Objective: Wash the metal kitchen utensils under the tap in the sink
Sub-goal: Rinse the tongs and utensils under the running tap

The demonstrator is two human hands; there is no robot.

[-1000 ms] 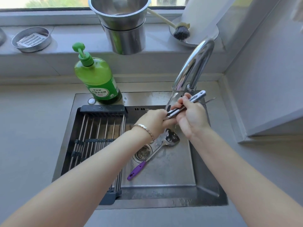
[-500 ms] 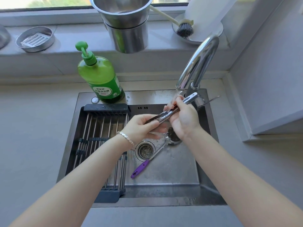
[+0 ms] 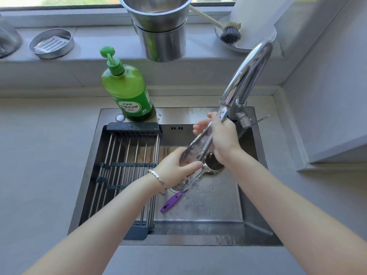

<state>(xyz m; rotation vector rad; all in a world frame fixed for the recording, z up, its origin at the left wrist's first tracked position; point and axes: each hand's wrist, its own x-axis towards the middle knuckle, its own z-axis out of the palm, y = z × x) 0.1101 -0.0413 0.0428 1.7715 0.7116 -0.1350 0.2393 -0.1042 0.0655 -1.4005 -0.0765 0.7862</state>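
Observation:
Metal tongs [image 3: 200, 140] slant under the chrome tap [image 3: 248, 74], over the steel sink [image 3: 208, 215]. My right hand [image 3: 222, 139] grips their upper hinge end close to the spout. My left hand [image 3: 176, 167] wraps around their lower tips, and water runs over them. A metal ladle with a purple handle [image 3: 170, 204] lies on the sink floor below, its bowl [image 3: 213, 165] partly hidden by my right wrist.
A black roll-up drying rack [image 3: 127, 165] covers the sink's left half. A green soap bottle [image 3: 127, 88] stands on the back rim. On the windowsill are stacked steel pots [image 3: 160, 30], a dish brush [image 3: 230, 34] and a round metal dish [image 3: 50, 43].
The tongs have tipped from nearly level to steeper, their tips lower. My left hand slid down and left along them to the tips. My right hand kept its grip near the spout.

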